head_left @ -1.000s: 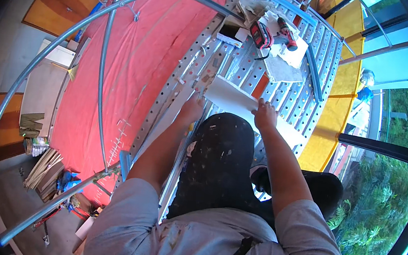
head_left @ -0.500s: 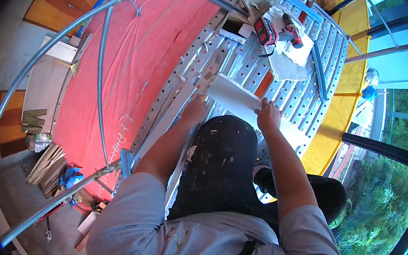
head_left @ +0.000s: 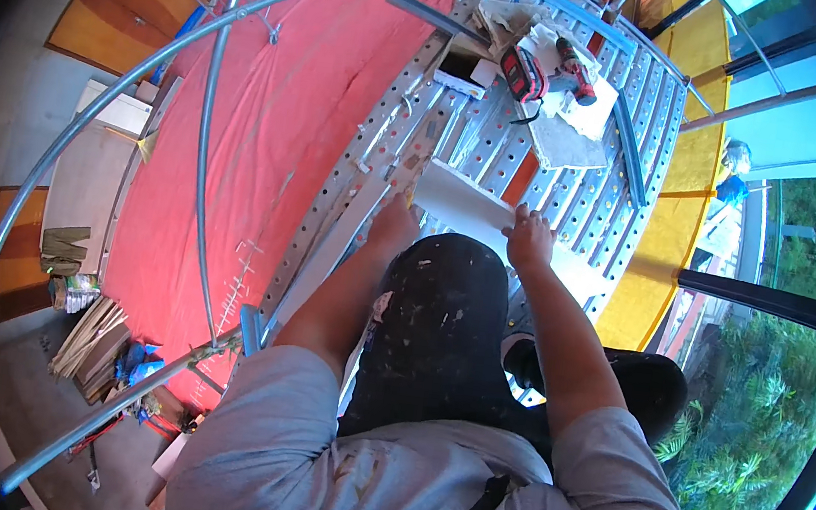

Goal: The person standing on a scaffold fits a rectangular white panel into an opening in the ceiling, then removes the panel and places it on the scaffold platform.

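I kneel on a perforated metal platform (head_left: 624, 144). A white board (head_left: 465, 199) lies crosswise beyond my dark-trousered knee. My right hand (head_left: 533, 237) grips its near edge with bent fingers. My left hand (head_left: 396, 221) is closed at the board's left end, with a small yellow thing at its fingertips, too hidden to identify. A long pale strip (head_left: 336, 247) runs beside my left forearm. Farther forward, a red-and-black drill (head_left: 575, 73) and a red-and-black tool (head_left: 524, 75) rest on white scrap boards (head_left: 568, 132), near an open box (head_left: 461, 75).
Metal channels (head_left: 631, 150) lie on the platform. Scaffold tubes (head_left: 206, 151) rise at left above a red sheet (head_left: 146, 255), with timber pieces (head_left: 86, 339) lower down. Yellow sheeting (head_left: 650, 293) borders the right side, beside windows (head_left: 759, 446) with foliage outside.
My left hand has shifted slightly to the right against the board's left end. My right hand stays on the board's edge. The whole view has shifted slightly.
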The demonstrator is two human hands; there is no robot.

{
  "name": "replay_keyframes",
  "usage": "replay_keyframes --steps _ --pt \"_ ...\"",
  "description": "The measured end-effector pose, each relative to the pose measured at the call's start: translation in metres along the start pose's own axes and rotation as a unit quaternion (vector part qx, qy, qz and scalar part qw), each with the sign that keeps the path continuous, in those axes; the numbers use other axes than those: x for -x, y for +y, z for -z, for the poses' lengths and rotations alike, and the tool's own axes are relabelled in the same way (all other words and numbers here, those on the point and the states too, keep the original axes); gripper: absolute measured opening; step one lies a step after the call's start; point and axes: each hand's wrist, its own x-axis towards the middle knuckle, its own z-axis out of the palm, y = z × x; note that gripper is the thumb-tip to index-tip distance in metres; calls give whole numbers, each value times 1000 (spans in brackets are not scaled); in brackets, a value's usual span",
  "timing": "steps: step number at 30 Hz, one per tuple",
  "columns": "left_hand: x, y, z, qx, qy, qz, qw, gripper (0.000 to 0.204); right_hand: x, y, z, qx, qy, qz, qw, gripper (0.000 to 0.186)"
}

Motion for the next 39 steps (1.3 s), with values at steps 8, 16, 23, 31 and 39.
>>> replay_keyframes --steps 8,16,23,31,39 --pt "3 -26 19 -19 -40 9 999 41 9 -8 -4 2 10 6 1000 44" --pt "-7 -12 9 -25 27 -18 999 42 0 -5 -5 -22 16 27 999 43" --pt "-5 -19 4 -24 -3 8 1000 44 -1 -3 -6 -32 17 17 999 39" --pt "19 -116 3 -75 -153 9 985 56 1 -21 -2 -48 14 24 998 36" --pt "-11 -7 13 -7 43 -25 999 45 -3 -2 -3 -23 -1 13 1000 43"
